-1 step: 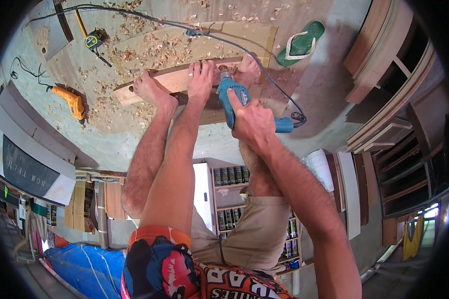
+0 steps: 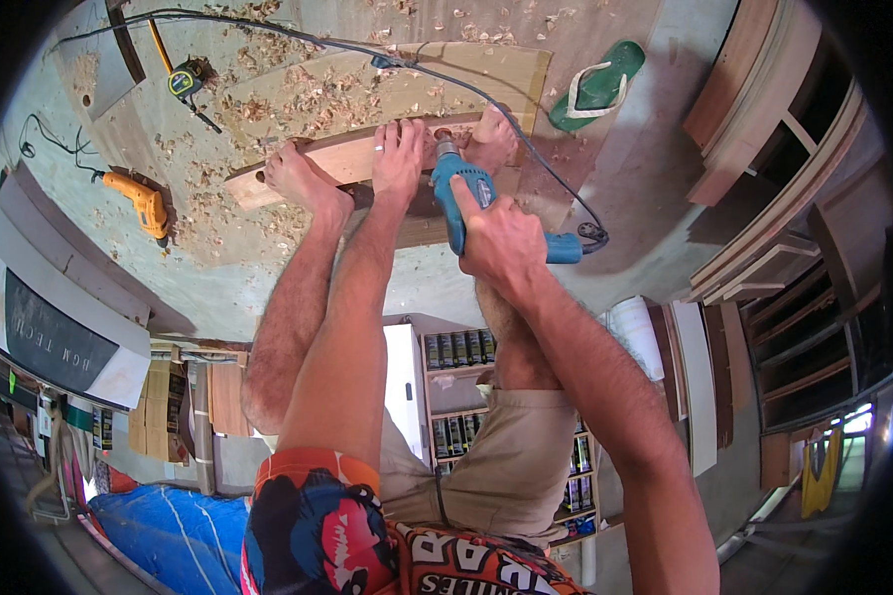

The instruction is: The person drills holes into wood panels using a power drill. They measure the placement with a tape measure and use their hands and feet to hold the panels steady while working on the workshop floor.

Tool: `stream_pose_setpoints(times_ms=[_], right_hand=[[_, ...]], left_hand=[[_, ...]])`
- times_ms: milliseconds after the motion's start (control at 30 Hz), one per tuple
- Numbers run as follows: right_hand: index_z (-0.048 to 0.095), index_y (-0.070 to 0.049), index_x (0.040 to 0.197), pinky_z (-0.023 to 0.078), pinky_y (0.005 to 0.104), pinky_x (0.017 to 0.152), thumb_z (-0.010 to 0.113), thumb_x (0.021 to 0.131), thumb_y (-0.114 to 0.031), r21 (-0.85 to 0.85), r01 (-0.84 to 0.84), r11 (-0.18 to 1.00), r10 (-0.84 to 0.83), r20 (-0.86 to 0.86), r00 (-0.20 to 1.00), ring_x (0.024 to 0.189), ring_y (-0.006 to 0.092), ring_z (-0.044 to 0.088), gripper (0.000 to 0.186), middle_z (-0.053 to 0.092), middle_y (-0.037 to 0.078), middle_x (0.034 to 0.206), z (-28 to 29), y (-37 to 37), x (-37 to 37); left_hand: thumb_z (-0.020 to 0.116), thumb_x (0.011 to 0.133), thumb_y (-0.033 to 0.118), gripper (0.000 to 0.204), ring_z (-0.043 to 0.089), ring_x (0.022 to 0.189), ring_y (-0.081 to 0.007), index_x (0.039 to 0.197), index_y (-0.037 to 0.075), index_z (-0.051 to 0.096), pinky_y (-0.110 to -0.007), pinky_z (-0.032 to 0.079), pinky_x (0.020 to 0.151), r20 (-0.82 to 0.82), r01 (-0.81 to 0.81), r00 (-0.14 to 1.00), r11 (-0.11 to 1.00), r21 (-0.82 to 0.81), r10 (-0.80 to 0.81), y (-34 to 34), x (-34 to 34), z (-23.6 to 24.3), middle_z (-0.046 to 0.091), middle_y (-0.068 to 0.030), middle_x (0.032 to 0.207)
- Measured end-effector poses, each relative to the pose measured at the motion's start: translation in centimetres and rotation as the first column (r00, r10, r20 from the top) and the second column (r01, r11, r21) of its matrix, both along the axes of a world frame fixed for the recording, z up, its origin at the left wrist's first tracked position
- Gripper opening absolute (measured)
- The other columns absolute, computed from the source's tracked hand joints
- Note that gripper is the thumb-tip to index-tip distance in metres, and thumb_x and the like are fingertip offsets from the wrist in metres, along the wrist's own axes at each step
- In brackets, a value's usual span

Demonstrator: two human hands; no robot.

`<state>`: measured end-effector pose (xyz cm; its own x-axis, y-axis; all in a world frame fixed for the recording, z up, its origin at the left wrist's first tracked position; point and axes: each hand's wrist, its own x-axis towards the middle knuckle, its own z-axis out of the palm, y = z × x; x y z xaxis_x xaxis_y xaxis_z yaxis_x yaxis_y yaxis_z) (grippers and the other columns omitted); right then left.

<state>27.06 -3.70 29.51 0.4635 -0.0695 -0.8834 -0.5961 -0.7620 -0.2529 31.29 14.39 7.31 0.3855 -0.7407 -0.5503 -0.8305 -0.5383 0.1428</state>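
A curved wooden board [image 2: 342, 161] lies across the floor under my two bare feet. My left hand [image 2: 399, 164] is closed over its upper edge, between the feet, with the fingers side by side. In my right hand [image 2: 506, 243] is a blue corded power drill [image 2: 452, 203], its chuck pointing at the board beside my right foot [image 2: 493, 147]. The index finger lies stretched along the drill's body. The bit and its contact with the wood are hard to make out. Near its left end the board has a dark round hole, close to my left foot [image 2: 303, 180].
An orange drill [image 2: 141, 205] and a tape measure [image 2: 185, 79] lie to the left. Wood shavings [image 2: 318, 94] cover the floor and a flat panel. The drill's black cord [image 2: 541, 159] runs over the work. A green flip-flop [image 2: 610, 84] and curved wooden frames [image 2: 754, 149] are on the right.
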Motion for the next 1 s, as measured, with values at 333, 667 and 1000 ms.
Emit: stream_pose_setpoints(times_ms=[333, 667, 1000], right_hand=[[0.055, -0.017, 0.156, 0.061, 0.0517, 0.064, 0.082, 0.073, -0.017, -0.094, -0.162, 0.982, 0.175, 0.152, 0.973, 0.078, 0.0414, 0.075, 0.087, 0.070, 0.026, 0.088, -1.1, 1.0, -0.4], [0.056, -0.014, 0.145, 0.062, 0.0528, 0.065, 0.083, 0.070, -0.016, -0.024, 0.009, 1.000, -0.008, 0.053, 0.999, 0.082, 0.0408, 0.077, 0.080, 0.074, 0.023, 0.087, 0.0, -0.3, 1.7], [0.052, -0.022, 0.156, 0.062, 0.0519, 0.063, 0.087, 0.067, -0.020, -0.056, 0.011, 0.998, -0.007, 0.075, 0.997, 0.075, 0.0414, 0.076, 0.095, 0.072, 0.024, 0.086, -0.6, 0.1, 0.3]], left_hand=[[0.063, 0.101, 0.023, 0.059, 0.050, 0.141, -0.0334, 0.156, 0.008, 0.049, -0.052, 0.035, 0.126, 0.011, -0.055, 0.998, 0.998, -0.040, 0.055, 0.2, -0.2, -0.3, 0.053, -0.0117, 0.146], [0.063, 0.098, 0.021, 0.064, 0.047, 0.143, -0.0338, 0.158, 0.007, 0.047, -0.052, 0.034, 0.124, 0.006, -0.032, 0.999, 0.999, -0.023, 0.032, 0.9, -0.3, -0.8, 0.052, -0.0123, 0.150], [0.064, 0.096, 0.020, 0.067, 0.049, 0.141, -0.0334, 0.159, 0.007, 0.047, -0.051, 0.036, 0.124, 0.004, -0.006, 1.000, 1.000, -0.018, 0.006, 0.4, -0.4, -0.8, 0.053, -0.0118, 0.148]])
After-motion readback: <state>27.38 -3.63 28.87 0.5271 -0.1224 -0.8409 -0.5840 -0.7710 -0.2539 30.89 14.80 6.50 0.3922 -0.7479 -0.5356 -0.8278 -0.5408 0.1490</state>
